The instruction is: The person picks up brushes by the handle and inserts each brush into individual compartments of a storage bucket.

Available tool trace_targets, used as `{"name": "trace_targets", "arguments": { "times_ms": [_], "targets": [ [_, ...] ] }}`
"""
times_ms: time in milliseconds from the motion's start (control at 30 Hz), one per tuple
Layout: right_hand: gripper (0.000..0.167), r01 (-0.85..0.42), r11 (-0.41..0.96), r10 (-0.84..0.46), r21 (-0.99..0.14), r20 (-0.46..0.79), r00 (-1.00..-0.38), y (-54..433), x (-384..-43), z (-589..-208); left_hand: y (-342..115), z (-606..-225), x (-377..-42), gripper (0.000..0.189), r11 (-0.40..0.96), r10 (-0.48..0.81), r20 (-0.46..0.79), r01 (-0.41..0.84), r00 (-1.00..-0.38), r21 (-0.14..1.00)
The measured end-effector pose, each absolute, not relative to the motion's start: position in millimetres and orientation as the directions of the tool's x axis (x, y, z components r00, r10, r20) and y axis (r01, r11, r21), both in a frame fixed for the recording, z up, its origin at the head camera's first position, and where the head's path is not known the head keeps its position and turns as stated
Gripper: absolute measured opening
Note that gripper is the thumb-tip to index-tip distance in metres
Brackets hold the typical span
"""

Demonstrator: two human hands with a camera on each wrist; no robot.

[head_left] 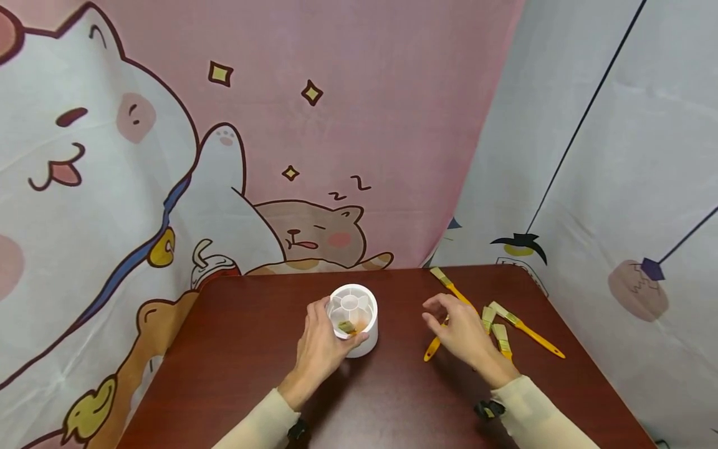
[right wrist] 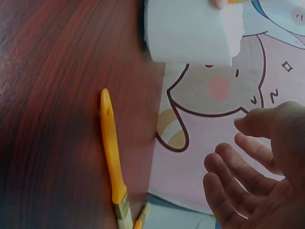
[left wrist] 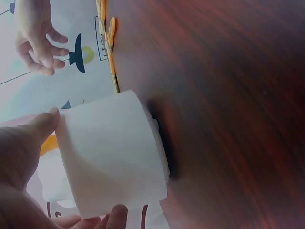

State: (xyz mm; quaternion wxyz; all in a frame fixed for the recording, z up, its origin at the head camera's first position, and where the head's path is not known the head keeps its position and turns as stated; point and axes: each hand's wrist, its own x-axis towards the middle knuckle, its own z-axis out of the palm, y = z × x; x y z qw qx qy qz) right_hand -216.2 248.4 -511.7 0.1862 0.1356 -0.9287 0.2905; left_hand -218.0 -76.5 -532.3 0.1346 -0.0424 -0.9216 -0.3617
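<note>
A white round organizer (head_left: 368, 340) with inner compartments stands on the table, and my left hand (head_left: 322, 343) grips it, thumb on the near rim and fingers around the far-left side. Inside it is a paintbrush (head_left: 346, 326) with pale bristles and an orange handle, partly hidden by the thumb. My right hand (head_left: 462, 330) hovers to the right of the organizer, fingers loosely bent and holding nothing. In the right wrist view, a paintbrush (right wrist: 110, 143) lies on the table below and to the side of that hand.
Several more orange-handled paintbrushes lie loose on the right side of the dark wooden table (head_left: 252, 349), among them one at the back (head_left: 455, 290) and one near the right edge (head_left: 533, 333). A cartoon-printed cloth (head_left: 392, 125) hangs behind the table.
</note>
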Motion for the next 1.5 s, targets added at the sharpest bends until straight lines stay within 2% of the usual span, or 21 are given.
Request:
{"name": "trace_targets", "arguments": {
  "times_ms": [467, 667, 833, 1000, 1300, 1500],
  "targets": [
    [0.017, -0.279, 0.815, -0.105, -0.507, 0.344, -0.933, 271.4, -216.9, -517.8, -111.5, -522.1, -244.4, 0.114, 0.600, 0.234, 0.193, 0.297, -0.953, 0.743],
    [0.018, -0.255, 0.814, -0.090, -0.522, 0.321, -0.943, 278.5, -217.5, -522.2, -118.5, -521.7, -245.6, 0.117, 0.583, 0.279, 0.161, 0.300, -0.947, 0.755],
    [0.023, -0.175, 0.841, -0.039, -0.512, 0.266, -0.963, 281.4, -218.9, -521.9, -115.4, -521.8, -235.5, 0.123, 0.540, 0.242, 0.116, 0.233, -0.963, 0.808],
    [0.026, -0.102, 0.858, 0.006, -0.503, 0.210, -0.978, 284.4, -221.7, -520.3, -103.6, -522.0, -224.4, 0.120, 0.529, 0.135, 0.118, 0.173, -0.984, 0.831],
    [0.033, -0.014, 0.881, 0.061, -0.473, 0.142, -0.988, 292.8, -226.0, -523.6, -80.3, -543.3, -215.6, 0.121, 0.481, -0.040, 0.244, 0.196, -0.969, 0.855],
    [0.028, 0.009, 0.891, 0.061, -0.454, 0.100, -0.993, 294.9, -228.3, -532.5, -74.5, -529.9, -211.9, 0.125, 0.486, -0.065, 0.138, 0.090, -0.988, 0.870]
  ]
}}
